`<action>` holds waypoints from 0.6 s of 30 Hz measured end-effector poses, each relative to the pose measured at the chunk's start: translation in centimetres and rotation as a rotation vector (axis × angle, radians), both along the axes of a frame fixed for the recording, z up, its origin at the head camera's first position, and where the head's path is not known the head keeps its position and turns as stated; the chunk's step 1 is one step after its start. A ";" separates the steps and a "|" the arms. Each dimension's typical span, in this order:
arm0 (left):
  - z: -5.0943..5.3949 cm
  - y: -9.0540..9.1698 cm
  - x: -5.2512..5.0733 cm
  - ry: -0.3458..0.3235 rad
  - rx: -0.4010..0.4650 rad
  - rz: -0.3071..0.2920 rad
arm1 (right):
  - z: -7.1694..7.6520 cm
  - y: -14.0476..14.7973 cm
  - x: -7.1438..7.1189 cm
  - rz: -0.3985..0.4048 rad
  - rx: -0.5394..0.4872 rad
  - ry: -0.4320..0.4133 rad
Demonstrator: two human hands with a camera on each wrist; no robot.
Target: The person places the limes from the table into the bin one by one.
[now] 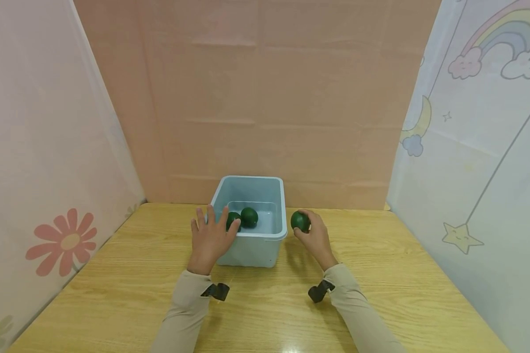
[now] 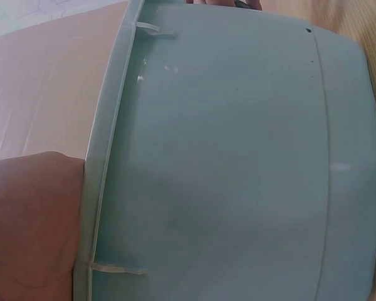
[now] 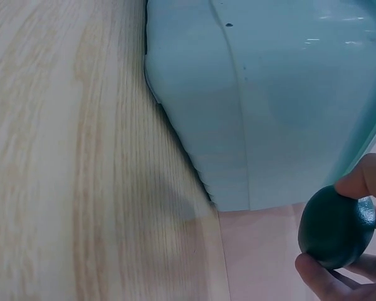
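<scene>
In the head view, my right hand (image 1: pixel 317 241) holds a dark green, smooth oval fruit (image 1: pixel 298 221) between thumb and fingers, just right of a light blue plastic bin (image 1: pixel 247 250). The right wrist view shows the held fruit (image 3: pixel 331 229) up close, glossy and raised off the table, near the bin's outer wall (image 3: pixel 294 125). Two similar green fruits lie inside the bin; one fruit (image 1: pixel 249 217) shows well, the other fruit (image 1: pixel 232 219) is partly covered by my left hand (image 1: pixel 209 241). That hand spreads its fingers over the bin's near left rim.
The bin stands on a wooden table (image 1: pixel 366 274), close to a tan backdrop (image 1: pixel 265 98) at the far edge. Printed cloth walls rise on both sides, with a flower (image 1: pixel 66 241) at left and a rainbow (image 1: pixel 505 34) at right.
</scene>
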State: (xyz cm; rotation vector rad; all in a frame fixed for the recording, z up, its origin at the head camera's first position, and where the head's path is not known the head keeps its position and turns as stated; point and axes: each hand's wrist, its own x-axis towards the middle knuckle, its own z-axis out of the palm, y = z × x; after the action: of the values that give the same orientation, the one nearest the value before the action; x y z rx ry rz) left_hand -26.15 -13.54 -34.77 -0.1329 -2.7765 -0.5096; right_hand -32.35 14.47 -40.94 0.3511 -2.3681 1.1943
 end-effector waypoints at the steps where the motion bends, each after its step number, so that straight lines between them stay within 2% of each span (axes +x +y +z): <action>1: 0.0 0.0 0.0 0.002 0.001 -0.001 | 0.0 0.0 0.0 -0.001 0.000 0.005; 7: 0.0 0.0 -0.1 0.012 -0.004 -0.003 | 0.0 -0.1 -0.1 -0.001 -0.014 0.029; 18: 0.0 -0.2 -0.1 0.006 0.003 -0.006 | 0.0 -0.2 -0.2 0.014 -0.039 -0.002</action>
State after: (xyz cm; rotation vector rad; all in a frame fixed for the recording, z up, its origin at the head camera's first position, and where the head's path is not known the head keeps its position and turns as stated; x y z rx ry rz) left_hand -26.27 -13.69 -34.81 -0.1414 -2.7699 -0.5133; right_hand -32.51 14.28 -40.90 0.3544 -2.3444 1.2455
